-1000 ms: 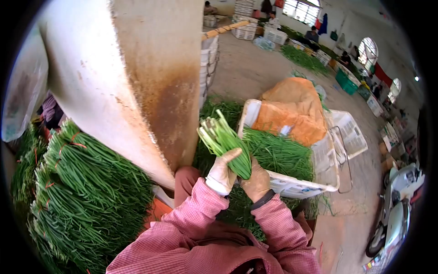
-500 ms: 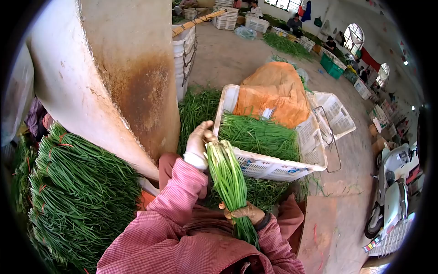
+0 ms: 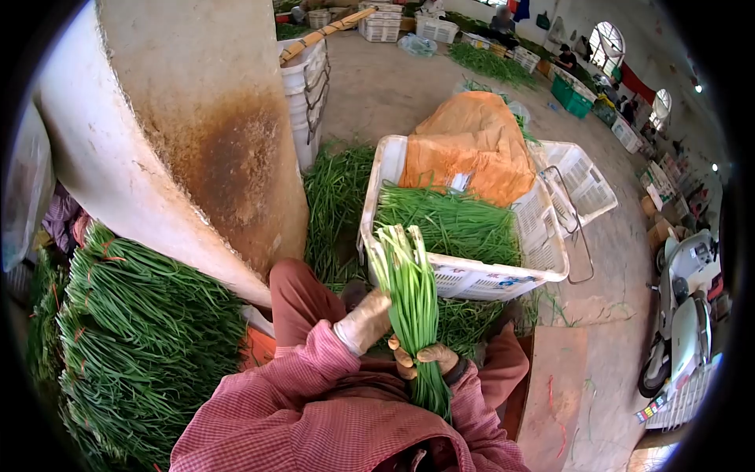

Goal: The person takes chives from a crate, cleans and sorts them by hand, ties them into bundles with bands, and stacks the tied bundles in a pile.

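Note:
A bunch of garlic chives (image 3: pixel 410 303) stands nearly upright before me, pale stem ends up and green leaves down toward my lap. Low on the leaves, the gloved fingers of my right hand (image 3: pixel 431 360) are wrapped around it. At the bunch's left side is my gloved left hand (image 3: pixel 364 321), its back toward me; the fingers are largely hidden, so I cannot tell how far they close. Just beyond the stem ends, a white plastic crate (image 3: pixel 487 287) holds loose chives (image 3: pixel 452 224) and an orange cloth (image 3: pixel 472 149).
Tied chives (image 3: pixel 141 338) are piled at my left, near a stained pillar (image 3: pixel 228 157). Loose greens (image 3: pixel 338 197) lie by stacked white buckets (image 3: pixel 305 102). Another crate (image 3: pixel 578 185) is behind the first. A scooter (image 3: pixel 684 315) is at right; people sit farther back.
My left hand has come down from the pale stem ends to the side of the bunch. The bunch is more upright and slightly farther right, still in my right hand.

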